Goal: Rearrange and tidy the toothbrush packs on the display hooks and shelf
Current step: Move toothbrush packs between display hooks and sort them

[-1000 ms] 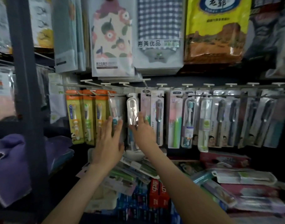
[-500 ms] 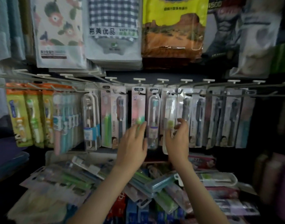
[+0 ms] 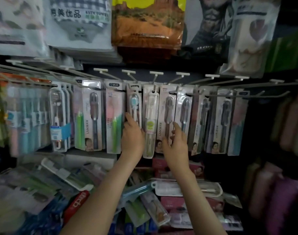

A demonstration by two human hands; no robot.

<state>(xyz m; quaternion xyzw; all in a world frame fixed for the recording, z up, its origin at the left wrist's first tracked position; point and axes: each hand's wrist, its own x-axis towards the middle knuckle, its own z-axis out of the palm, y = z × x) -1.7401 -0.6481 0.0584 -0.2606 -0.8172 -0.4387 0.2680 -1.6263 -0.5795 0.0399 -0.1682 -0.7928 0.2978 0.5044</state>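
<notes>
My left hand [image 3: 133, 135] lies with its fingers straight against the blue pack [image 3: 134, 102], the index tip at the pack's left edge. I cannot tell whether the thumb hooks round it. My right hand [image 3: 176, 145] is loosely spread, thumb apart. The raised index finger touches the right edge of the dark pack [image 3: 168, 106] and pinches nothing that I can see. Between my hands hangs the white pack [image 3: 150, 119] (round green label), upright like its neighbours. All three hang from the hooks [image 3: 155, 77] in a row of packs that runs from 9 o'clock to 3 o'clock across my view. At 6 o'clock, under my forearms, lies a heap [image 3: 187, 189] of loose packs — flat and crisscrossed. At 12 o'clock hang towel bags [image 3: 80, 22].
</notes>
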